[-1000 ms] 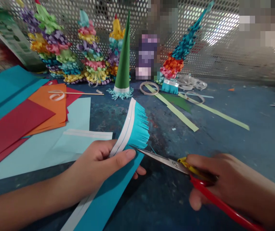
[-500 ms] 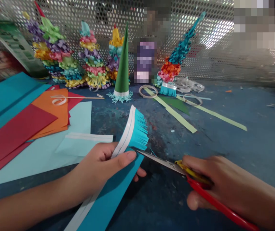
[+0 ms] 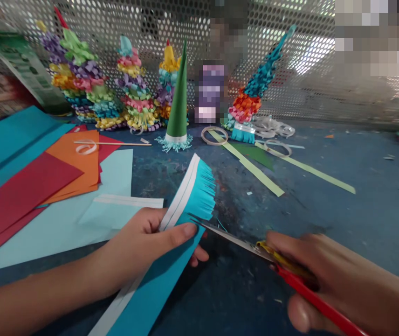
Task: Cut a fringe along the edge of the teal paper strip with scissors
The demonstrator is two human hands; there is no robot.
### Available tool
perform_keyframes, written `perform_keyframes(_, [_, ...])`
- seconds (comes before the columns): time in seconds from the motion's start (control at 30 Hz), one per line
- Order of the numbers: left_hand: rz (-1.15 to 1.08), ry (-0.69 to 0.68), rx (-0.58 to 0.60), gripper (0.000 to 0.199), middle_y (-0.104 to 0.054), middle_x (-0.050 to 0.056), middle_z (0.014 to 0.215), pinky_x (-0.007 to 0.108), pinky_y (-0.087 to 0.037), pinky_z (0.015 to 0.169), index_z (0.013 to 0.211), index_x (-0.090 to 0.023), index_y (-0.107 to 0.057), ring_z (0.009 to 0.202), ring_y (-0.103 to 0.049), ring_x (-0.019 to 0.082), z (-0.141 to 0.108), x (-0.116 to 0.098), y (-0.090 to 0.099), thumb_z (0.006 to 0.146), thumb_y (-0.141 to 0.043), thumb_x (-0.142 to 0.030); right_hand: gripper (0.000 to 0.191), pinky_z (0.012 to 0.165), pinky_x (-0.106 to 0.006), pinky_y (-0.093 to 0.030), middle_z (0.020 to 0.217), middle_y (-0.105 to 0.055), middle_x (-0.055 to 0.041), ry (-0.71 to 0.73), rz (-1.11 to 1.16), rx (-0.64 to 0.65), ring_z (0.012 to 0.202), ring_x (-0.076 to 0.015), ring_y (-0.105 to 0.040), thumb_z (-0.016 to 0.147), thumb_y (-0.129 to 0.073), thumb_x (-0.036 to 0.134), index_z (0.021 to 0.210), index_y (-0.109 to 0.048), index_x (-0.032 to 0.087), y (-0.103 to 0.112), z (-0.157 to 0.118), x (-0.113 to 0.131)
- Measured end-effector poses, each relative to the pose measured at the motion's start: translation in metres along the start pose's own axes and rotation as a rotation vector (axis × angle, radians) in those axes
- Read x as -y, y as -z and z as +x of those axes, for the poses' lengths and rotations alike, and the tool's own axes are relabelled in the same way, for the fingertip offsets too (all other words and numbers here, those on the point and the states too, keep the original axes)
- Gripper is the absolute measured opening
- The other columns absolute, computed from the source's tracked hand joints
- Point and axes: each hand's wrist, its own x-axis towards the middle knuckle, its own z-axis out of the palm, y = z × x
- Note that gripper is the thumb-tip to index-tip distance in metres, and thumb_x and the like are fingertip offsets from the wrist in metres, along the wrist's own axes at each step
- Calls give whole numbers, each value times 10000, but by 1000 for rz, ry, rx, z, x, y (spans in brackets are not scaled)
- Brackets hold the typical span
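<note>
The left hand (image 3: 155, 240) pinches the blue paper strip (image 3: 171, 275) over the dark surface (image 3: 325, 205). The right hand (image 3: 328, 277) holds scissors (image 3: 236, 240), tips at the fringe (image 3: 202, 191). This looks like snipping; another cut seems to need still paper.

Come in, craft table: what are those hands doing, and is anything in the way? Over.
Left hand holding blue paper strip, far end fringed. Right hand gripping scissors, blades at strip's edge. Left thumb close beside blade tips.

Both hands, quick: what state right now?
Left hand: closed, holding the blue paper strip.
Right hand: closed, holding the scissors.
</note>
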Motion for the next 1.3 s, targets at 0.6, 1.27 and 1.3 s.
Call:
perform_keyframes(0.6, [22, -59, -76, 247, -866, -26, 750, 144, -581, 679, 761, -199, -848, 713, -788, 123, -3, -3, -6, 951, -784, -345, 140, 517, -258, -394, 667, -793, 50, -21, 174, 154, 548, -187, -672, 917, -657, 303, 798, -583, 286, 4, 6, 12])
perform_keyframes(1.27, [118, -3, -41, 288, -844, 35, 750, 208, -548, 663, 700, -207, -877, 678, -731, 166, -5, -5, -6, 896, -777, -392, 246, 484, -252, -411, 642, -827, 93, -139, 124, 229, 519, -207, -726, 813, -642, 99, 722, -513, 287, 12, 17, 33])
perform_keyframes(1.3, [104, 1, -36, 280, -846, 39, 756, 217, -558, 673, 700, -212, -875, 686, -732, 170, -5, -5, -6, 893, -780, -390, 247, 467, -248, -397, 642, -826, 102, -139, 121, 230, 503, -198, -710, 808, -624, 81, 718, -523, 288, 12, 19, 33])
